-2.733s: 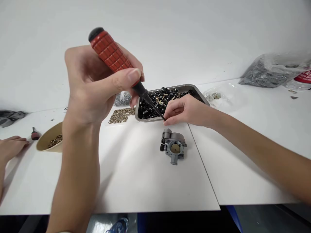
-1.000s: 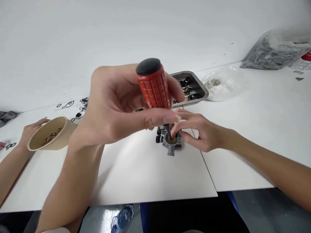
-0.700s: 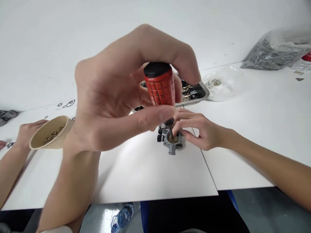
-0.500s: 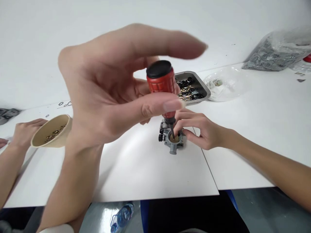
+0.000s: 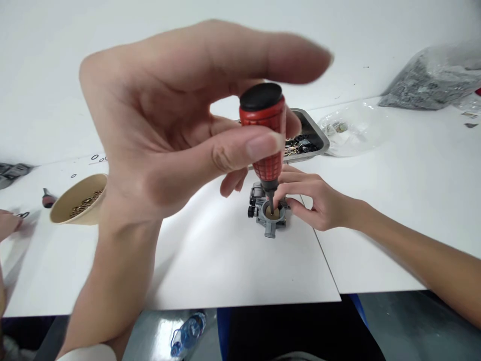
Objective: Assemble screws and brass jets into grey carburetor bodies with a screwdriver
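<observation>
My left hand (image 5: 161, 125) is large in the foreground, its thumb and fingers pinching the handle of a red screwdriver (image 5: 268, 163) with a black cap. The index finger stretches above the cap, apart from it. The shaft points down into the round bore of a small grey metal carburetor (image 5: 269, 228), where a brass-coloured disc shows. The tip seems to touch that disc. My right hand (image 5: 317, 200) holds the carburetor from its right side against the white table; some of its fingertips are hidden behind the screwdriver and the part.
A beige bowl (image 5: 62, 205) of small brass-coloured parts stands left, beside a co-worker's hand (image 5: 7, 224). Behind my hands lies a metal tray (image 5: 321, 143) of mixed hardware. Plastic bags (image 5: 424, 82) lie at the right. A bottle (image 5: 190, 331) is on the floor.
My left hand and the screwdriver handle have shifted slightly up and right, the fingers changing position on it. The co-worker's hand has left the bowl toward the left, uncovering a small dark-and-red item.
</observation>
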Tool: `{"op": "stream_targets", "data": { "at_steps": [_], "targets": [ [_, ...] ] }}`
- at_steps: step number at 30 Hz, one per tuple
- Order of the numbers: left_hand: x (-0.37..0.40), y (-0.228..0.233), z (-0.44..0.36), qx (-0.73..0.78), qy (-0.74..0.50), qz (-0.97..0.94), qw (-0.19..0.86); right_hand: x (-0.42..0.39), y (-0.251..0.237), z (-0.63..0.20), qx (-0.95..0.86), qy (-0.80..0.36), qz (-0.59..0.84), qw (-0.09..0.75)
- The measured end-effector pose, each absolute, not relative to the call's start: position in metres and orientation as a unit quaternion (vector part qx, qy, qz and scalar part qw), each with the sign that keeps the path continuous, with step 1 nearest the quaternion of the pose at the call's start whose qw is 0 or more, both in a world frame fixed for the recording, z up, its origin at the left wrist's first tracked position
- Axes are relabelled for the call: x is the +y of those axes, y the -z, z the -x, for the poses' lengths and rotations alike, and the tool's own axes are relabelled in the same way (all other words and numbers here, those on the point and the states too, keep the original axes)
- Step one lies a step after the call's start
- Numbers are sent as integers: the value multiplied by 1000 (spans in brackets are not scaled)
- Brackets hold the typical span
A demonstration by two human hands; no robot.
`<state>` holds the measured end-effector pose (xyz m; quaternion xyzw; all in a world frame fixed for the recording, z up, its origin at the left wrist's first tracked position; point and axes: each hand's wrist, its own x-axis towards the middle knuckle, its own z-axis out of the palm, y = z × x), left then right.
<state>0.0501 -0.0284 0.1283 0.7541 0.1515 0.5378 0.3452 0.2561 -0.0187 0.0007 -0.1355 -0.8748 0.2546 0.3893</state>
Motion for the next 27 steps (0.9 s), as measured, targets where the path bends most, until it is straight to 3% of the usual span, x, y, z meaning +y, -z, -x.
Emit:
{"op": "stream_targets", "data": {
  "at_steps": [5, 10, 16, 21, 27],
  "targets": [
    [-35, -144, -57, 143, -493, -790, 335, -18, 1, -256, -874, -255, 138, 391],
    [-32, -141, -56, 27, -493, -829, 261, -19, 2, -255, -875, -251, 146, 387],
    [-33, -144, -54, 155, -392, -850, 315, -18, 2, -254, -873, -252, 134, 396],
    [-35, -155, -62, 186, -455, -805, 333, -17, 2, -256, -872, -243, 142, 400],
    [-23, -137, -30, 168, -489, -777, 359, -17, 3, -254, -872, -246, 142, 400]
  ]
}}
